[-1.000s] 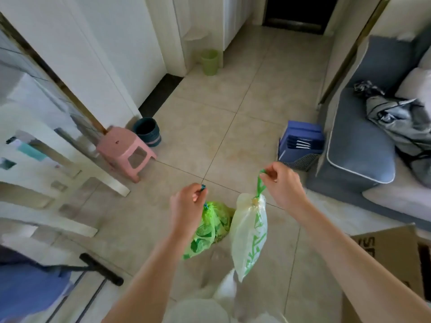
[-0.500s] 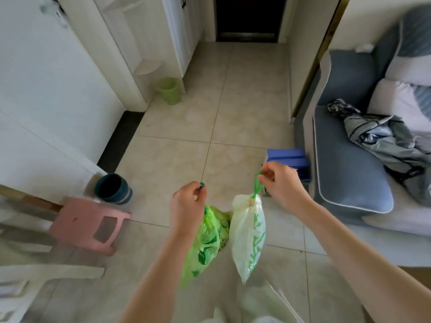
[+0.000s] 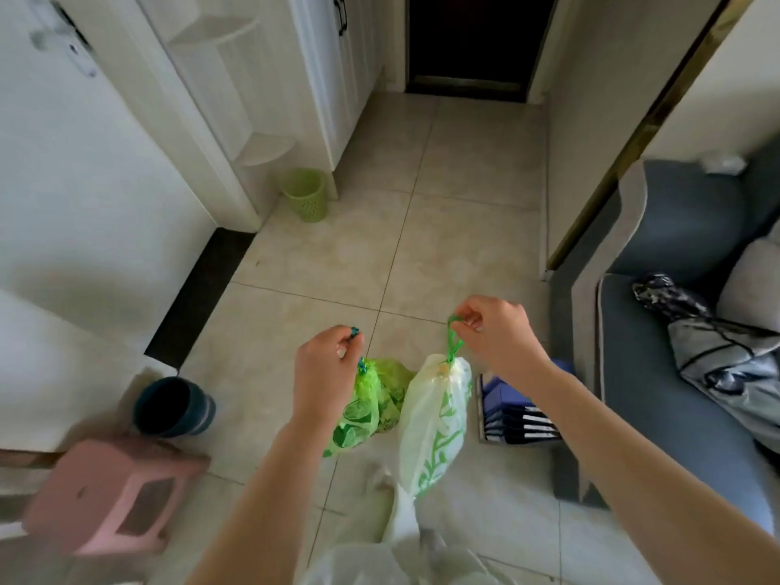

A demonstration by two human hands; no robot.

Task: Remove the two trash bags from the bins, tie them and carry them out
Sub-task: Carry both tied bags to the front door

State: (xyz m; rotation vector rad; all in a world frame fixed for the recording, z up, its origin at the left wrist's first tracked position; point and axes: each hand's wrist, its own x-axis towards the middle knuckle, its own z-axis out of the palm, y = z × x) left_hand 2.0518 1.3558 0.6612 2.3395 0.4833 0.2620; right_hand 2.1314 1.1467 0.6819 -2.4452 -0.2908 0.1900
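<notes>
My left hand (image 3: 325, 369) pinches the blue drawstring of a bright green trash bag (image 3: 371, 405), which hangs tied below it. My right hand (image 3: 498, 335) grips the green drawstring loop of a pale white trash bag with green leaf print (image 3: 434, 420), also tied and hanging. The two bags dangle side by side above the tiled floor, almost touching. A dark blue bin (image 3: 173, 407) stands on the floor at the left. A light green bin (image 3: 306, 194) sits further ahead by the white cabinets.
A pink stool (image 3: 114, 496) is at the lower left. A grey sofa (image 3: 658, 373) with a jacket lies on the right, a blue file holder (image 3: 510, 411) beside it. A tiled hallway leads ahead to a dark doorway (image 3: 470, 40). White walls and cabinets line the left.
The view has turned and moved forward toward the hallway; stool and blue bin slid to the lower left. Both hands keep holding their bags in the same pose.
</notes>
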